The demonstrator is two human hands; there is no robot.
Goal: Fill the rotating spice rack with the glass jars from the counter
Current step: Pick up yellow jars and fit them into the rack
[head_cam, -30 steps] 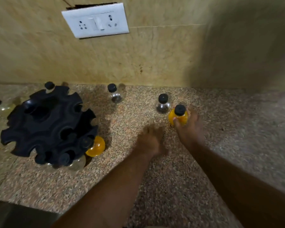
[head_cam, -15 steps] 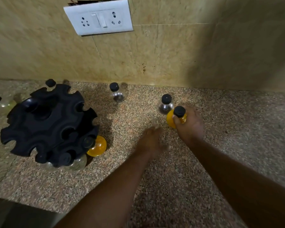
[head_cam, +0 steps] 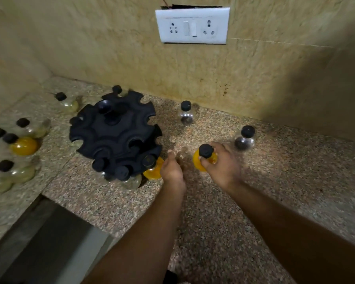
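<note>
Yellow jar [head_cam: 197, 164] gripped in right hand [head_cam: 220, 166], left hand [head_cam: 172, 170] beside rack [head_cam: 115, 132]

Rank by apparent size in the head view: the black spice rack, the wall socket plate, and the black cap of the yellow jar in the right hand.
1. Black spice rack, largest.
2. Wall socket plate; it sits farther back, so this margin is unsure.
3. Cap of the yellow jar gripped by the right hand, clearly smallest.

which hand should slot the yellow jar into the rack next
Probably the right hand: its fingers already grip the yellow jar just below the black cap. The left hand is empty, nearer the rack, and could steady it.
</note>
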